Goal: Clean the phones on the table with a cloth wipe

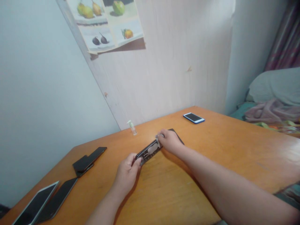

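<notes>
My left hand (pixel 127 172) grips the lower left end of a dark phone (pixel 146 153), thumb on top. The phone is tilted above the table, and its upward side has a pale grey pattern or patch. At its upper right end my right hand (pixel 169 140) is closed, pinching a small pale cloth-like piece (pixel 158 141) against the phone; its exact kind is hard to make out. Partly hidden behind my right hand, a flat dark device (pixel 179 136) lies on the table.
The orange wooden table (pixel 150 193) meets the wall at the back. A small clear pump bottle (pixel 132 128) stands there, and a blue-edged phone (pixel 193 117) lies back right. To the left are dark phones (pixel 95 157), a black tablet (pixel 59 198) and a white-framed tablet (pixel 37 204).
</notes>
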Demonstrator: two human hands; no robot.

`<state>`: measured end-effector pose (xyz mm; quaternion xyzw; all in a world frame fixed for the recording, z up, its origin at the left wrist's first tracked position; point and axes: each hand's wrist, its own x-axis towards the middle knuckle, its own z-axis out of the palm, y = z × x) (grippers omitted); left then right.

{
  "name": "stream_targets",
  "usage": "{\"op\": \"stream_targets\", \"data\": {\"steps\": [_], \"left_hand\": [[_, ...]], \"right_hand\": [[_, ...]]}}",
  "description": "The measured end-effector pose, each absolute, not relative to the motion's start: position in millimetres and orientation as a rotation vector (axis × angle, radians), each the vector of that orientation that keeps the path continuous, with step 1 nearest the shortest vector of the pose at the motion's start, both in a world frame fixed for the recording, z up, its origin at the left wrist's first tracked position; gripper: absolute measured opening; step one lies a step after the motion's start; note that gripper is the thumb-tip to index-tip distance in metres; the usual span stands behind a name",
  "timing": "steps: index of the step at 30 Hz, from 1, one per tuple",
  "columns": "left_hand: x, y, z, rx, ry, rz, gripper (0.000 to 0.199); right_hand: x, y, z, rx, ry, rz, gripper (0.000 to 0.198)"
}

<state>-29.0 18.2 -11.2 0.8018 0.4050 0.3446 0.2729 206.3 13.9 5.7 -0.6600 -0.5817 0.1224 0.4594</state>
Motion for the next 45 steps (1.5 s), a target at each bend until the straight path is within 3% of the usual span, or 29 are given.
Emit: {"op": "stream_targets", "data": {"steps": [10,17,25,33,40,45], "left_hand": [[-27.1,16.0,-11.4,2.168,0.979,0.875,0.024],[-26.6,16.2,-11.5,2.241,1.06,0.892,0.023],[-25.4,13.3,-11.1,2.211,0.961,0.881,0.02],[-25.8,15.8,-11.9,2.196,1.07,0.886,0.024],[-25.2,14.2,-10.8,2.143,0.988,0.877,0.025],[-25.6,15.5,-11.3,2.147,1.074,0.875,0.026]], "right_hand": [[142.1,-18.7,-2.4,-1.32,-1.722,0.439,0.018],[183.1,2.2,5.6,-1.604,-1.5,0.351,0.016],[142.9,-20.1,-4.2,-1.321,-1.728,0.464,0.017],[199.8,9.1,9.5,-1.703,-1.476,0.276,0.017],[152.1,-19.9,0.5,-1.326,-1.826,0.387,0.024],[178.9,-4.6,6.6,-1.533,-1.679,0.382,0.022]]}}
